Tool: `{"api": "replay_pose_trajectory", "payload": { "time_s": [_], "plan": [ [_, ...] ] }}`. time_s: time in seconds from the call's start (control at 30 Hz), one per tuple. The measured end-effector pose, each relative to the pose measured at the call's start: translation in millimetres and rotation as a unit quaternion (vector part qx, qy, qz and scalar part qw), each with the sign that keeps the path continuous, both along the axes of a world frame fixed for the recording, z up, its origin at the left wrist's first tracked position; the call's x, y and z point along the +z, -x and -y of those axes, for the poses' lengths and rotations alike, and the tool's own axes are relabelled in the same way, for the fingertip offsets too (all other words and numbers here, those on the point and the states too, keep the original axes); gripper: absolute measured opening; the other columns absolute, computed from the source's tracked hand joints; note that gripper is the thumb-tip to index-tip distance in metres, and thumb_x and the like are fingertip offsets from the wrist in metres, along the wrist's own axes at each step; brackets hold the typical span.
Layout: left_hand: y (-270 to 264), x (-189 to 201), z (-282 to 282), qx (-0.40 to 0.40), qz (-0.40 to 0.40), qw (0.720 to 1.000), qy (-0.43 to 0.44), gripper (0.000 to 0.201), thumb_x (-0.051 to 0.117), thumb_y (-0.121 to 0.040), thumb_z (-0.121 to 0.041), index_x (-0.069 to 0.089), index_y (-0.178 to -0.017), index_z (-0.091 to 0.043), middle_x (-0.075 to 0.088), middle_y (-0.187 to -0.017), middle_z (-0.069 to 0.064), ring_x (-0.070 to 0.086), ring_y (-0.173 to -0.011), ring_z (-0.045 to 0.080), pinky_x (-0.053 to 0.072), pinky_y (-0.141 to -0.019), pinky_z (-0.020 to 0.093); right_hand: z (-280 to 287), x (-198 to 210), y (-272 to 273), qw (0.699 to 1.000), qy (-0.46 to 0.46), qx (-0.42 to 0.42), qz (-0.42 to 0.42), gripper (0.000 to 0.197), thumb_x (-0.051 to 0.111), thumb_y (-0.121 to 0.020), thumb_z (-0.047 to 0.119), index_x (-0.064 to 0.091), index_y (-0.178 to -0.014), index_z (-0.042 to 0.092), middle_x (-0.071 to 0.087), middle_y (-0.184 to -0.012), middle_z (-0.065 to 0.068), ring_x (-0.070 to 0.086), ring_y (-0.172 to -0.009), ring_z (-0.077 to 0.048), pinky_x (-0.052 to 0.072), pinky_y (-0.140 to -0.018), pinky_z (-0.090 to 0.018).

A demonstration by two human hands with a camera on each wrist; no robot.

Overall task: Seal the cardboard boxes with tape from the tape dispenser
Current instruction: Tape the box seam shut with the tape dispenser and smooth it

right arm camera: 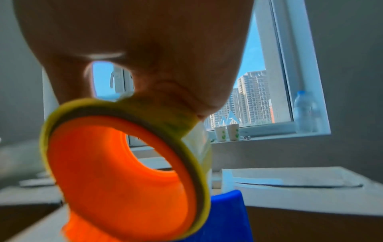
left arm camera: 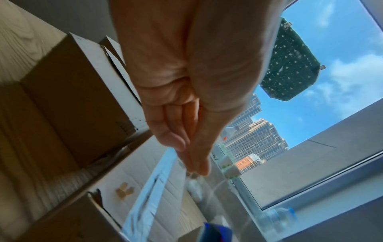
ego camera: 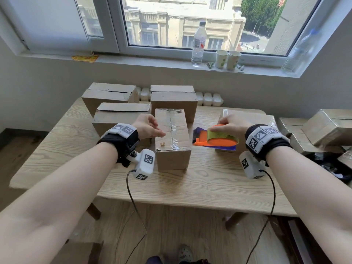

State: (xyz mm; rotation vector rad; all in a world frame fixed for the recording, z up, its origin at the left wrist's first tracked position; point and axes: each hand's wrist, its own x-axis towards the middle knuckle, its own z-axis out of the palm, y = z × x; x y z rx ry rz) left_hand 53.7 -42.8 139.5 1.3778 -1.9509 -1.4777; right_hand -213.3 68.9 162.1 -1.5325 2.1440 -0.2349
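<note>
My left hand (ego camera: 147, 128) hangs loose, fingers relaxed, over the taped box (ego camera: 172, 138) mid-table (ego camera: 209, 180). Right hand (ego camera: 231, 123) grips the dispenser (ego camera: 217, 140) just right of it. Risk: w/ no hand bracing the next box, it slides & the tape wrinkles.

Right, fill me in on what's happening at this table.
A person is sealing cardboard boxes with tape. The right hand grips the orange tape dispenser, held beside the middle box, which already has clear tape along its top seam. The left hand hovers open at that box's left edge, holding nothing. Three boxes behind it on the wooden table look untaped.
</note>
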Motion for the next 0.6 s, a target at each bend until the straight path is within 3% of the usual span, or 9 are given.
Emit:
{"api": "replay_pose_trajectory", "payload": {
  "time_s": [0.07,0.13,0.2,0.3,0.4,0.47,0.53,0.6],
  "plan": [
    [-7,-5,4,0.005,0.037,0.999,0.007,0.034,0.078,-0.069,0.002,0.047,-0.073,-0.011,0.07,-0.087,0.019,0.069,-0.079,0.022,0.055,-0.071,0.028,-2,-9,7,0.999,-0.01,-0.013,-0.03,0.04,0.065,-0.08,0.052,0.059,-0.066,0.015,0.053,-0.066,-0.001,0.05,-0.065,-0.016,0.036,-0.055,-0.028],
    [-16,-11,7,0.022,0.065,0.998,0.005,0.031,0.079,-0.07,-0.001,0.05,-0.072,-0.012,0.071,-0.087,0.017,0.069,-0.079,0.021,0.054,-0.076,0.03,-4,-19,15,0.998,-0.028,-0.025,-0.052,0.041,0.065,-0.078,0.057,0.059,-0.062,0.019,0.057,-0.067,0.0,0.056,-0.071,-0.019,0.039,-0.06,-0.029],
    [-22,-18,7,0.041,0.074,0.996,-0.003,0.028,0.08,-0.069,-0.004,0.054,-0.075,-0.011,0.072,-0.085,0.014,0.066,-0.072,0.017,0.054,-0.072,0.026,-5,-26,17,0.997,-0.047,-0.027,-0.06,0.042,0.061,-0.078,0.061,0.058,-0.063,0.022,0.06,-0.074,0.002,0.058,-0.076,-0.019,0.04,-0.061,-0.028],
    [-24,-33,5,0.053,0.084,0.995,-0.015,0.027,0.081,-0.069,-0.005,0.054,-0.072,-0.011,0.069,-0.081,0.014,0.06,-0.061,0.014,0.051,-0.059,0.02,0,-37,12,0.994,-0.071,-0.015,-0.082,0.047,0.056,-0.08,0.065,0.058,-0.064,0.021,0.061,-0.077,-0.002,0.056,-0.07,-0.016,0.036,-0.055,-0.026],
    [-24,-48,7,0.078,0.099,0.991,-0.045,0.026,0.08,-0.069,-0.002,0.056,-0.073,-0.009,0.063,-0.075,0.011,0.06,-0.064,0.018,0.055,-0.066,0.028,10,-54,9,0.995,-0.088,-0.048,-0.022,0.056,0.062,-0.078,0.063,0.066,-0.074,0.007,0.065,-0.079,-0.01,0.059,-0.066,-0.019,0.044,-0.057,-0.027],
    [-25,-56,8,0.09,0.087,0.989,-0.076,0.027,0.078,-0.07,0.003,0.054,-0.074,-0.008,0.059,-0.072,0.01,0.062,-0.057,0.014,0.056,-0.056,0.022,17,-67,9,0.994,-0.088,-0.057,-0.012,0.062,0.066,-0.075,0.063,0.069,-0.08,0.001,0.069,-0.085,-0.018,0.065,-0.075,-0.027,0.05,-0.065,-0.034],
    [-24,-64,11,0.097,0.091,0.988,-0.083,0.029,0.078,-0.07,0.004,0.052,-0.072,-0.009,0.057,-0.071,0.009,0.061,-0.051,0.01,0.053,-0.05,0.019,22,-76,8,0.994,-0.095,-0.054,-0.016,0.06,0.066,-0.073,0.064,0.066,-0.072,0.004,0.07,-0.083,-0.016,0.065,-0.076,-0.027,0.05,-0.066,-0.035],
    [-23,-68,14,0.103,0.099,0.986,-0.082,0.029,0.079,-0.069,0.001,0.052,-0.072,-0.011,0.058,-0.073,0.008,0.062,-0.061,0.013,0.054,-0.058,0.021,27,-83,8,0.993,-0.1,-0.051,-0.022,0.058,0.066,-0.073,0.065,0.063,-0.064,0.007,0.067,-0.075,-0.01,0.062,-0.071,-0.023,0.048,-0.064,-0.033]
  ]
}}
